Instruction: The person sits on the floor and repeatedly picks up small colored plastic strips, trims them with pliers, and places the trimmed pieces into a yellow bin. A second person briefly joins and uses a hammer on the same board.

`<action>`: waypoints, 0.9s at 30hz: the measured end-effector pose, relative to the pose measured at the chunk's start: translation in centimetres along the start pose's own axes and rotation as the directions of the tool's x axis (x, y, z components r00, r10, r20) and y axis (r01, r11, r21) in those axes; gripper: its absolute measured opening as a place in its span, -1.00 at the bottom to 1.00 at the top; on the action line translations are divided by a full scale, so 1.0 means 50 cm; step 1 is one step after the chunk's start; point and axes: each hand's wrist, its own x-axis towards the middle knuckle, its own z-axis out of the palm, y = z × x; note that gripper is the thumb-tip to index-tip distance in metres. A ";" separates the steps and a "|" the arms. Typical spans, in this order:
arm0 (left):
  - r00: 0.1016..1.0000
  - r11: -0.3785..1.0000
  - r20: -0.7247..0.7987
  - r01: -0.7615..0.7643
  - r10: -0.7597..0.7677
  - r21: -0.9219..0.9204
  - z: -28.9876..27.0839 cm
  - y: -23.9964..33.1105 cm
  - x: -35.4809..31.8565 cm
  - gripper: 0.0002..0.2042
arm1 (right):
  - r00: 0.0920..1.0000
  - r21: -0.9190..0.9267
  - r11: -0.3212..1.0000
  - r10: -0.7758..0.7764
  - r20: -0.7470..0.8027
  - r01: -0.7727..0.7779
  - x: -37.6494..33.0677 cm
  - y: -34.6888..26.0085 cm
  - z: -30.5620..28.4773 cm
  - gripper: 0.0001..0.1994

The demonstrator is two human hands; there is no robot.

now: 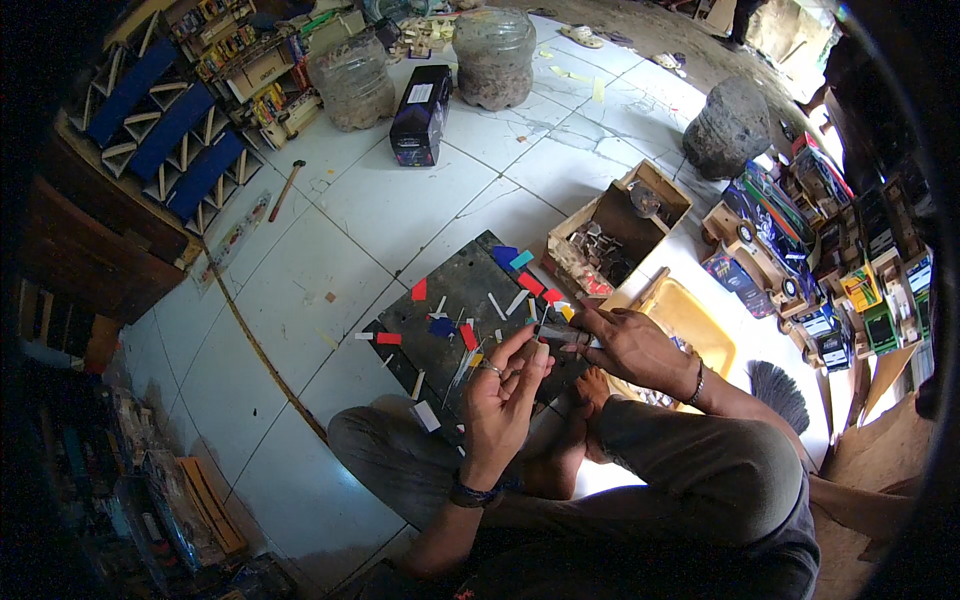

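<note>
Gripped thin greyish strip [566, 336] in right hand [640, 346], above right side of dark board [452, 274]; could not tell whether pinched by left hand [504, 392] too. Looked light, stiff, perhaps brittle; seemed best held by edges.

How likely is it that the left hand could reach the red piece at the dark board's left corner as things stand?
Probably yes: the left hand is near the dark board, and only small flat pieces seem to lie between it and the red piece.
</note>
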 end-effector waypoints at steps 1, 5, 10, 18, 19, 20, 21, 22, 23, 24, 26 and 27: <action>1.000 1.000 0.005 -0.004 0.004 0.006 -0.001 0.000 0.000 -0.64 | 1.000 0.007 1.000 -0.011 -0.014 0.011 0.001 0.000 0.001 -0.55; 1.000 1.000 0.010 -0.005 0.005 0.012 -0.001 0.003 0.002 -0.64 | 0.996 0.019 0.998 -0.053 -0.074 0.055 0.003 0.002 0.007 -0.54; 1.000 1.000 -0.012 -0.012 0.012 0.015 0.000 0.004 -0.001 -0.64 | 0.989 0.025 0.996 -0.082 -0.122 0.086 0.003 0.003 0.008 -0.52; 1.000 0.989 0.001 -0.028 0.028 0.143 -0.005 0.006 -0.010 -0.67 | 0.994 0.081 0.994 -0.060 -0.090 0.067 -0.001 -0.004 -0.004 -0.49; 0.998 0.987 0.022 -0.056 0.054 0.154 -0.006 0.006 -0.009 -0.68 | 0.995 0.131 0.988 -0.082 -0.051 0.088 -0.001 -0.004 -0.009 -0.49; 0.996 0.983 0.044 -0.086 0.080 0.164 -0.008 0.008 -0.008 -0.68 | 0.991 0.189 0.973 -0.128 -0.044 0.134 -0.002 -0.002 -0.016 -0.49; 0.994 0.980 0.064 -0.099 0.089 0.175 -0.011 0.009 -0.008 -0.69 | 0.984 0.247 0.953 -0.174 -0.040 0.178 -0.003 -0.001 -0.024 -0.49; 0.987 0.965 0.087 -0.150 0.134 0.216 -0.015 0.010 -0.009 -0.70 | 0.983 0.317 0.937 -0.176 0.052 0.150 -0.003 0.001 -0.032 -0.49; 0.981 0.948 0.108 -0.185 0.162 0.258 -0.019 0.012 -0.010 -0.70 | 0.973 0.382 0.917 -0.182 0.143 0.116 -0.005 0.005 -0.043 -0.49; 0.973 0.929 0.131 -0.221 0.190 0.297 -0.022 0.012 -0.012 -0.71 | 0.953 0.441 0.895 -0.193 0.232 0.074 -0.008 0.008 -0.053 -0.49; 0.967 0.932 0.149 -0.239 0.204 0.274 -0.025 0.009 -0.008 -0.71 | 0.941 0.403 0.915 -0.161 0.297 0.030 -0.008 0.008 -0.062 -0.49; 0.965 0.934 0.157 -0.245 0.210 0.260 -0.028 0.009 -0.008 -0.70 | 0.933 0.389 0.921 -0.162 0.320 0.027 -0.006 0.006 -0.063 -0.48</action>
